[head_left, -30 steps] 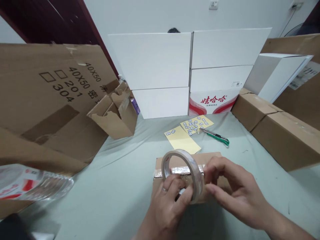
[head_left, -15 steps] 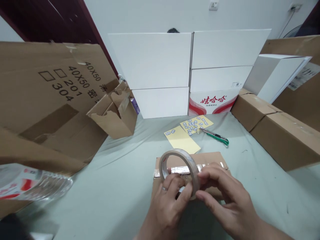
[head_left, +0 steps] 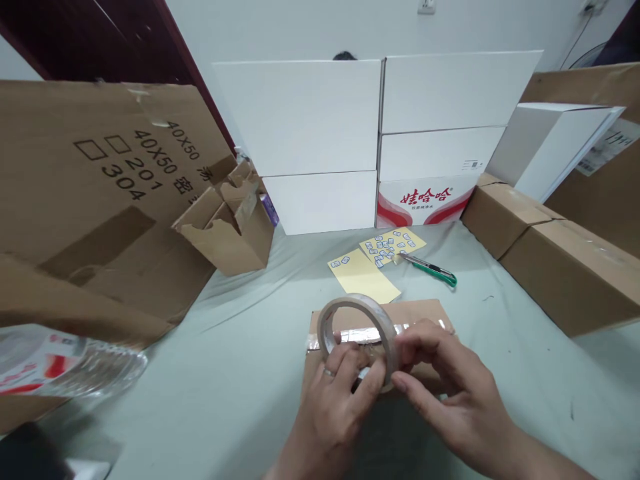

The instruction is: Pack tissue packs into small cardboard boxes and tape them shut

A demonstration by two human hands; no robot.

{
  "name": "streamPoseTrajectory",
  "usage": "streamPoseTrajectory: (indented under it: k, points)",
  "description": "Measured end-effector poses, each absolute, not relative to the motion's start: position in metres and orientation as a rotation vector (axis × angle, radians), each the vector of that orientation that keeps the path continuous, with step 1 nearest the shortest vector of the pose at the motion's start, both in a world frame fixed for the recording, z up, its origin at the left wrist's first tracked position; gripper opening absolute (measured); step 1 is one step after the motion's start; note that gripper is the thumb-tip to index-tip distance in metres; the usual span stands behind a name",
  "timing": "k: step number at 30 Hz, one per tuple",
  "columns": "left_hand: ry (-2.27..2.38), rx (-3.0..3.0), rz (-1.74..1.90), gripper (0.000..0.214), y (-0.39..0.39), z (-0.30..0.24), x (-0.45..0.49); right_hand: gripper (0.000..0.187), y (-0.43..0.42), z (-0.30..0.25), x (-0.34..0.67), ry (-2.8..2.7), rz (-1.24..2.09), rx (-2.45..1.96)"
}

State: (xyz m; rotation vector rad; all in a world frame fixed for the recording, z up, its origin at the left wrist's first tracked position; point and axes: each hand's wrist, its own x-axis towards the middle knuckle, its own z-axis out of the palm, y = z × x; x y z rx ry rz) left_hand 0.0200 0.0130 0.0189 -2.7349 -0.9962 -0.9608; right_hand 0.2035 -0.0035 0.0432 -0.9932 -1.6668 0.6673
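A roll of clear packing tape (head_left: 388, 340) stands on edge over a small brown cardboard box (head_left: 420, 311). My left hand (head_left: 336, 407) grips the roll, its fingers curled through the ring; a ring is on one finger. At the roll's right side, my right hand (head_left: 457, 393) has its thumb and fingertips against the outer face of the tape, the other fingers bent. Whether a loose tape end lies between them cannot be made out. Shiny tape runs across the box top, and my hands hide part of its near side.
Beyond the box lie yellow sticker sheets (head_left: 367, 277) and a green utility knife (head_left: 434, 271). White cartons (head_left: 320, 120) stand at the back. An open small carton (head_left: 233, 233) and plastic bottle (head_left: 75, 363) are on the left; a long brown box (head_left: 575, 267) borders the right.
The view has shifted slightly. Both hands and the tape roll keep nearly the same pose, my right fingertips still at the roll's edge.
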Motion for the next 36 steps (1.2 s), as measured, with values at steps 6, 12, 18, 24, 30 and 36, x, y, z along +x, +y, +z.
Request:
streamPoseTrajectory:
  k: [6,12,18,24,30,36]
  points:
    - [-0.984,-2.749,-1.012,0.031,0.014,0.017,0.021,0.016,0.0,0.051,0.205,-1.77,0.596,-0.973]
    - [-0.973,-2.858,-1.037,0.041,0.013,0.015,0.015,0.017,0.007,0.049,0.215,-1.777,0.589,-0.911]
    - [-0.969,-2.786,-0.982,0.039,0.013,0.013,0.015,0.014,0.012,0.066,0.22,-1.983,0.278,-0.901]
    - [-0.994,-2.8,-0.893,0.04,0.014,0.009,0.013,0.013,0.01,0.072,0.218,-2.104,0.042,-0.963]
    - [-1.044,-2.782,-0.923,0.038,0.01,0.004,0.016,0.019,0.027,0.068,0.215,-2.115,0.004,-0.82]
    - [-1.05,-2.958,-1.127,0.04,0.009,0.006,0.014,0.018,0.042,0.056,0.216,-2.055,-0.016,-0.614]
